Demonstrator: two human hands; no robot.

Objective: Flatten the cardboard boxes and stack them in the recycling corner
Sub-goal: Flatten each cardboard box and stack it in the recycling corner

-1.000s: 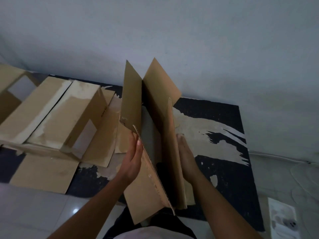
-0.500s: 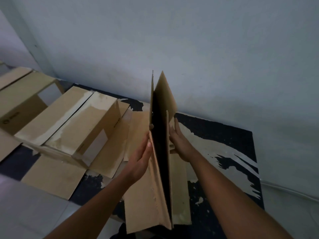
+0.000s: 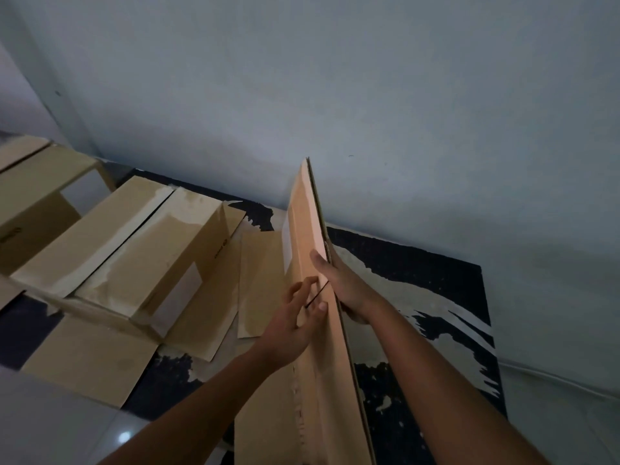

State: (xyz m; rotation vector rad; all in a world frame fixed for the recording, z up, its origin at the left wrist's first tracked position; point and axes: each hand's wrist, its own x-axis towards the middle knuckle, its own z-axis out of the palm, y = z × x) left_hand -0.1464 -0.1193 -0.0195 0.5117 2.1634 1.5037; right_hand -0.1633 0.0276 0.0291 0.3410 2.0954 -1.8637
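A brown cardboard box [image 3: 307, 229], pressed flat, stands on edge in the middle of the view, its top leaning toward the grey wall. My right hand [image 3: 339, 283] grips its right edge, thumb on the near face and fingers behind. My left hand [image 3: 295, 317] lies against its left face with the fingers spread. An unflattened cardboard box [image 3: 147, 250] with open ends lies to the left, with another box [image 3: 37, 193] beyond it at the far left.
A dark worn mat [image 3: 419, 297] covers the floor along the grey wall [image 3: 369, 95]. Loose flat flaps [image 3: 90, 360] and a flat cardboard sheet [image 3: 261, 280] lie on it. Pale floor tiles [image 3: 50, 421] show at the lower left. A cable [image 3: 553, 380] runs along the wall at right.
The box's two sides have closed together into one flat panel. My left hand has opened and spread on its face, and my right hand has shifted to grip the right edge. The view tilted upward.
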